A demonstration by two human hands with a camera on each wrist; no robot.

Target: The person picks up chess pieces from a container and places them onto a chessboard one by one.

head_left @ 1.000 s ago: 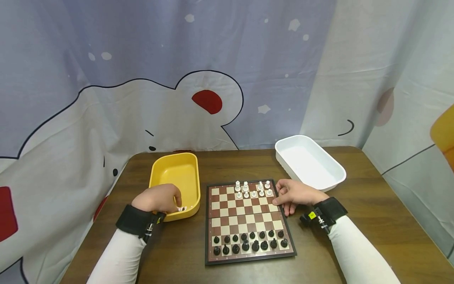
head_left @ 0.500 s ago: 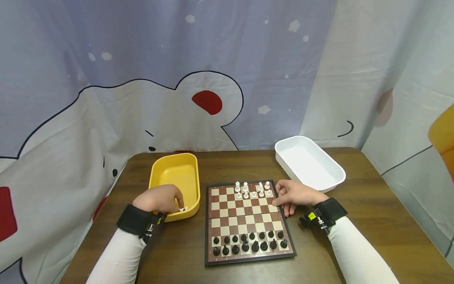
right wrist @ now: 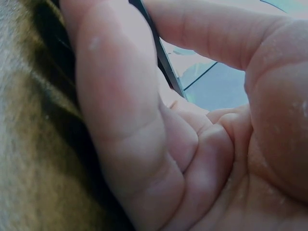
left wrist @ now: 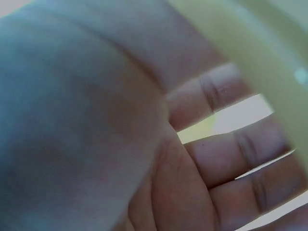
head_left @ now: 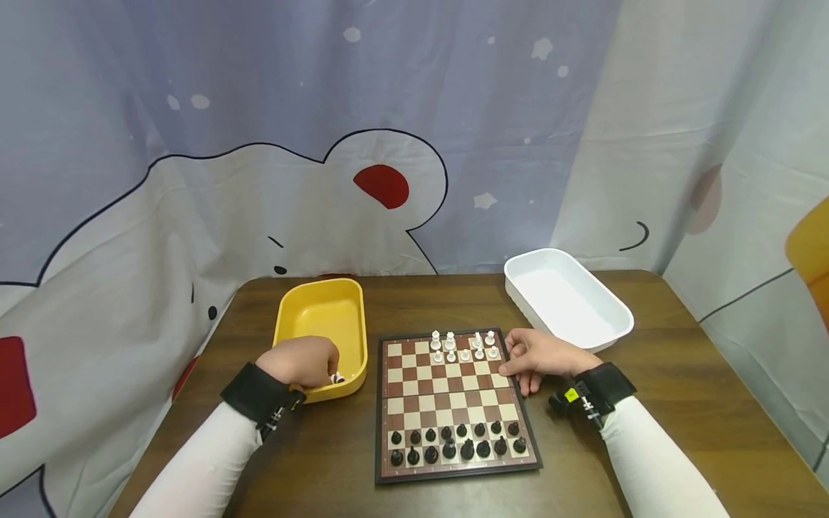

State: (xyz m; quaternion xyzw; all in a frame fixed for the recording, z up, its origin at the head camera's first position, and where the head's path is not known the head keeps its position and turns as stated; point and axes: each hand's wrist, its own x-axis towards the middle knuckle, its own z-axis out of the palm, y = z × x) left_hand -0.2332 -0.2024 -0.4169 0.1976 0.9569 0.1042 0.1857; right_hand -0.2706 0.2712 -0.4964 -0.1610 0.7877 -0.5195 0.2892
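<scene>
My left hand [head_left: 301, 360] reaches into the near end of a yellow tray [head_left: 324, 306]. Small white chess pieces [head_left: 337, 378] show beside its fingers; the fingertips are hidden, also in the left wrist view, where the tray wall covers them. At the right edge of a brown-and-cream chessboard [head_left: 414, 388], my right hand [head_left: 547, 354] grips the rim, thumb on top and the other fingers at the side. White pieces [head_left: 450, 341] stand on the far right part of the board. Two full rows of black pieces [head_left: 449, 450] line the near side.
A white tray [head_left: 563, 298] stands behind my right hand at the back right. All of this is on a brown wooden table [head_left: 324, 460]. Behind the table hangs a printed curtain [head_left: 492, 158].
My left hand has shifted slightly to the right inside the yellow tray, and its forearm has swung a little. The right hand and the board's pieces look the same.
</scene>
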